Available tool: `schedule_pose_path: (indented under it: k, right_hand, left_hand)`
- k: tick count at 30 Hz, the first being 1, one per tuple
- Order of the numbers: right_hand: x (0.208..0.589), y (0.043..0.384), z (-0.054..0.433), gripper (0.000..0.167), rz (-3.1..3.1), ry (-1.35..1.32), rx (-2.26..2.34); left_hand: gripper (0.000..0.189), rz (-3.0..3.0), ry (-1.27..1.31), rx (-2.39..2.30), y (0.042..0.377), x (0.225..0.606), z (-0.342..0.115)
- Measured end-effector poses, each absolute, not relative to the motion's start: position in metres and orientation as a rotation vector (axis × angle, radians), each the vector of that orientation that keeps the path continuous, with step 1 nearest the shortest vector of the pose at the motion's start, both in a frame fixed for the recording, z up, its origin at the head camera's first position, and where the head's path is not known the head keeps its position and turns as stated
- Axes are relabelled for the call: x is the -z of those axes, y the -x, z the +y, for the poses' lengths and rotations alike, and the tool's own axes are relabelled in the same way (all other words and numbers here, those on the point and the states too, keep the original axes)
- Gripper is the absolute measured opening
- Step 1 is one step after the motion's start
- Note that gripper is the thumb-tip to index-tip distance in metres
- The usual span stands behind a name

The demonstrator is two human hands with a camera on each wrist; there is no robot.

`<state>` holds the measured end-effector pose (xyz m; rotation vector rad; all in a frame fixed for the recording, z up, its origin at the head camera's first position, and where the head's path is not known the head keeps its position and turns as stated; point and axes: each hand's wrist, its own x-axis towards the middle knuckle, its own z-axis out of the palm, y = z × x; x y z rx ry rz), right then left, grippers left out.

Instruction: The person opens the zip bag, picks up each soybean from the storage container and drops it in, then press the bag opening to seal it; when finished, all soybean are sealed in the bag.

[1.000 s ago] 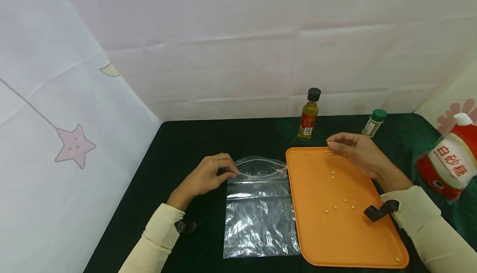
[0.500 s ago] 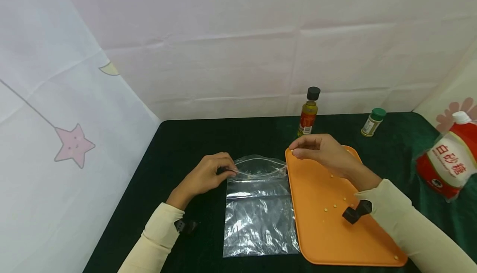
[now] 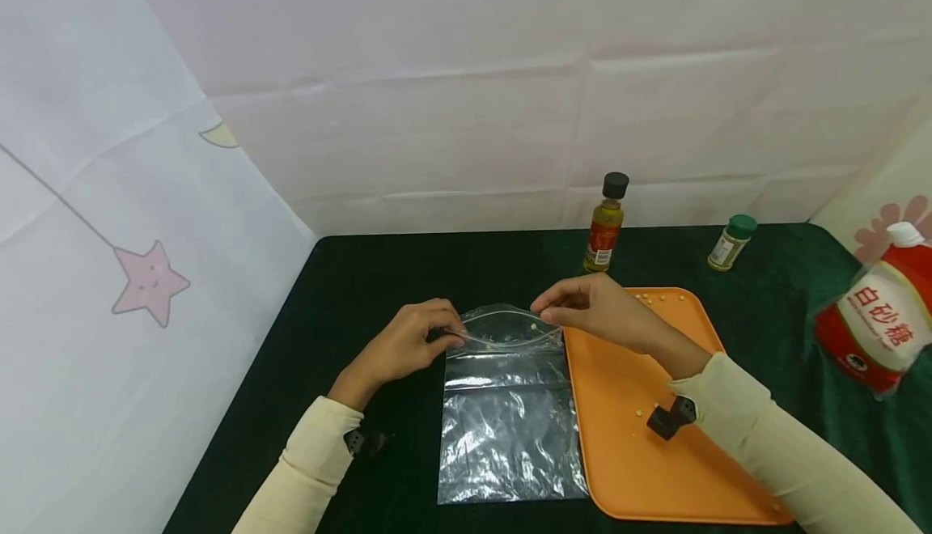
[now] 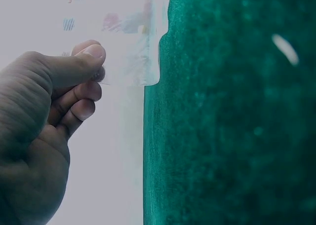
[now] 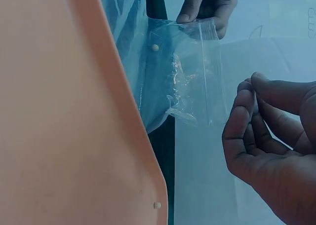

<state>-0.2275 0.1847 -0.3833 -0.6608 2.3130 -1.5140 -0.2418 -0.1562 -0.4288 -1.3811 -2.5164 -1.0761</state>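
A clear zip-top bag point(image 3: 510, 429) lies on the dark green cloth, its mouth gaping at the far end. My left hand point(image 3: 411, 344) pinches the left corner of that mouth between thumb and fingers, also seen in the left wrist view. One small pale-yellow bean point(image 5: 155, 48) shows within the bag's outline in the right wrist view. My right hand point(image 3: 590, 307) hovers at the right corner of the mouth, fingers curved, with nothing seen between thumb and fingertips. Under the right forearm is an orange tray point(image 3: 619, 469) with several more beans, some hidden by the arm.
Behind the tray stands an oil bottle point(image 3: 604, 226) with a black cap. A small green-lidded jar point(image 3: 731, 243) is to its right. Far right is a red and white sugar bag point(image 3: 877, 315). A pale cloth wall point(image 3: 437, 113) rises behind the table.
My right hand has moved left from the tray's far edge to the bag mouth, and the bean it pinched has left its fingers. The left hand has stayed put.
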Motion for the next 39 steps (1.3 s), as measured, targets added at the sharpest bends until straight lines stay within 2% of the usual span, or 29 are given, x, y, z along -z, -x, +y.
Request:
schedule_pose_path:
  k: [7,13,20,32,39]
  right_hand:
    - [0.374,0.234,0.197,0.018,2.587,0.638,1.391]
    - [0.378,0.255,0.216,0.011,2.990,0.621,0.921]
    - [0.395,0.271,0.231,0.006,2.990,0.620,0.525]
    - [0.406,0.277,0.228,0.006,2.942,0.694,0.412]
    - [0.405,0.277,0.232,0.003,2.998,0.650,0.530]
  left_hand:
    - [0.008,-2.533,1.380,1.078,0.242,0.429,-0.157]
    - [0.008,-2.535,1.384,1.071,0.242,0.429,-0.157]
    - [0.008,-2.544,1.393,1.064,0.242,0.429,-0.157]
    - [0.008,-2.556,1.381,1.053,0.241,0.428,-0.156]
    - [0.008,-2.556,1.378,1.048,0.241,0.429,-0.157]
